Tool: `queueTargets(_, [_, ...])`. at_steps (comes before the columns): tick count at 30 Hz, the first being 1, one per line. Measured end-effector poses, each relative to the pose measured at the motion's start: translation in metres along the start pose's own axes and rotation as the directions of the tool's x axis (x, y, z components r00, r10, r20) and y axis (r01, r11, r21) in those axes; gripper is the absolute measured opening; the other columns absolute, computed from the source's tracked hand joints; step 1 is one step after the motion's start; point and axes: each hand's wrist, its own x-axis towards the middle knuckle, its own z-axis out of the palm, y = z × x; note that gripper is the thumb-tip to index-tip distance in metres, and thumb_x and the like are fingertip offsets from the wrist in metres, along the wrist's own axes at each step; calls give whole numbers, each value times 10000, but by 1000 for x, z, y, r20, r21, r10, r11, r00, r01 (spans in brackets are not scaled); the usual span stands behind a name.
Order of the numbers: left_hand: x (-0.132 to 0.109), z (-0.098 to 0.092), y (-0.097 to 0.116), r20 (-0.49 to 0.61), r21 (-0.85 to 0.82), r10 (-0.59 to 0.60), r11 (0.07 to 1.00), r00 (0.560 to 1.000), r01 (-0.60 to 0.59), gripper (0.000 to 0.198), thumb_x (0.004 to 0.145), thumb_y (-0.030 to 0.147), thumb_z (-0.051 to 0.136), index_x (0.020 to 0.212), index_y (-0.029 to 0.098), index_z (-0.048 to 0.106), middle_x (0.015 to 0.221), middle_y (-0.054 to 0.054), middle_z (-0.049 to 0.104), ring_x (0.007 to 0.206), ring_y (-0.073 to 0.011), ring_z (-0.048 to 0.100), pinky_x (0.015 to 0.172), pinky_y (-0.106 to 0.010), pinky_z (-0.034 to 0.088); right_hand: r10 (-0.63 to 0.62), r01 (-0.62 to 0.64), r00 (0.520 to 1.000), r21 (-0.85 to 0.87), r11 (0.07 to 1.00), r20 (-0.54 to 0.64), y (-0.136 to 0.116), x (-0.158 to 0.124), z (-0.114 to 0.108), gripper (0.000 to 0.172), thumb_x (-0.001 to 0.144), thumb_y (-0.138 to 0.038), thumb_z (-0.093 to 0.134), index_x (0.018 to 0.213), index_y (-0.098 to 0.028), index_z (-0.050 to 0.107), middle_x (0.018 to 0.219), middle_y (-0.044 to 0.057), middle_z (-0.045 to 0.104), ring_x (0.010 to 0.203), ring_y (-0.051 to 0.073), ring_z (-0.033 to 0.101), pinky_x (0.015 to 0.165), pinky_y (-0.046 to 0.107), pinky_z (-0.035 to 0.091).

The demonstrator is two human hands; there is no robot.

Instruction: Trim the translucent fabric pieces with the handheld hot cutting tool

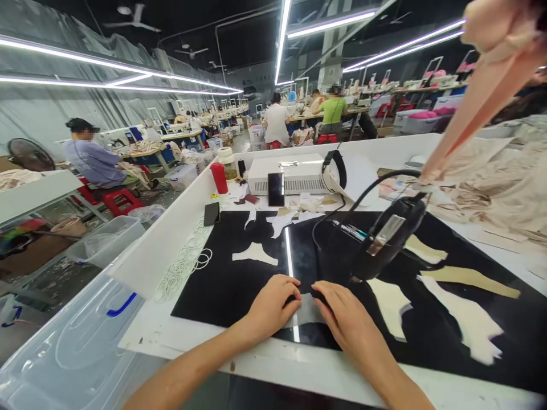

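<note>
A small, sheer greyish piece of fabric (pixel 308 310) lies flat on the glossy black board (pixel 222 290). My left hand (pixel 271 304) is at its left edge, thumb and fingers curled onto it. At the opposite edge, my right hand (pixel 344 310) has its fingers bent together over the fabric. The exact grip of the fingertips is partly hidden. Right of my hands stands a tilted black tool resembling an iron (pixel 387 236), with a cable. Beyond my left hand rests a cream cut piece (pixel 255 254); more pale cut pieces (pixel 388 304) lie to the right.
Thin white loops (pixel 183 270) are heaped along the left edge. A dark phone (pixel 276 189) leans against a white vented box (pixel 286 173) at the back, near a red cup (pixel 219 177). Beige fabric (pixel 504 188) is piled at right. Several people sit working beyond the table.
</note>
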Motion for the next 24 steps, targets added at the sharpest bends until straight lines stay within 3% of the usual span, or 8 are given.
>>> queueTargets(5, [1, 2, 0, 11, 42, 2, 999, 1000, -2, 247, 886, 209, 687, 1131, 216, 658, 1306, -57, 625, 1247, -215, 544, 1093, -367, 437, 18, -17, 1000, -81, 997, 16, 23, -11, 31, 413, 1018, -485, 389, 1106, -177, 649, 1131, 148, 691, 1033, 297, 669, 887, 467, 549])
queueTargets(10, [2, 5, -2, 46, 26, -2, 1000, 999, 1, 239, 892, 232, 669, 1131, 221, 686, 1343, -68, 606, 1265, -226, 535, 1108, -382, 416, 17, -17, 1000, 62, 998, 2, 22, -11, 30, 441, 1020, -511, 358, 868, -221, 653, 999, 112, 716, 876, 242, 705, 772, 378, 580])
queueTargets(13, [3, 4, -2, 31, -128, -29, 991, 999, 33, 224, 845, 223, 711, 1068, 215, 698, 1327, -75, 621, 1263, -229, 537, 1120, -397, 389, 45, -44, 999, 164, 985, -4, 13, 0, 20, 375, 1009, -509, 397, 899, -235, 628, 900, 71, 713, 775, 214, 704, 689, 329, 585])
queueTargets(15, [5, 3, -1, 13, -305, -109, 946, 994, 108, 163, 806, 220, 732, 966, 211, 702, 1287, -61, 647, 1243, -231, 548, 1117, -397, 382, 83, -90, 996, 228, 969, 38, 7, 8, 15, 323, 1005, -486, 419, 885, -251, 604, 804, 28, 695, 687, 192, 690, 617, 292, 572])
queueTargets(17, [6, 0, -2, 15, -444, -201, 877, 980, 186, 96, 795, 226, 718, 881, 199, 685, 1174, -46, 692, 1145, -219, 602, 1067, -385, 424, 141, -159, 986, 283, 946, 84, 2, 15, 13, 291, 998, -481, 437, 881, -261, 587, 749, -2, 680, 632, 176, 680, 576, 265, 558])
queueTargets(20, [8, -8, -10, 53, -523, -288, 808, 956, 272, 116, 834, 287, 645, 843, 172, 632, 873, -26, 702, 847, -177, 669, 859, -348, 537, 239, -265, 964, 336, 904, 118, -6, 26, 14, 250, 974, -496, 491, 934, -264, 576, 748, -20, 666, 625, 161, 674, 561, 234, 541])
queueTargets(24, [9, -28, -29, 66, -551, -368, 762, 928, 341, 216, 848, 376, 590, 853, 162, 562, 714, 11, 608, 618, -123, 613, 657, -286, 552, 177, -216, 975, 392, 894, 133, -20, 50, 22, 236, 972, -456, 513, 872, -256, 587, 743, -19, 644, 627, 149, 640, 580, 224, 523])
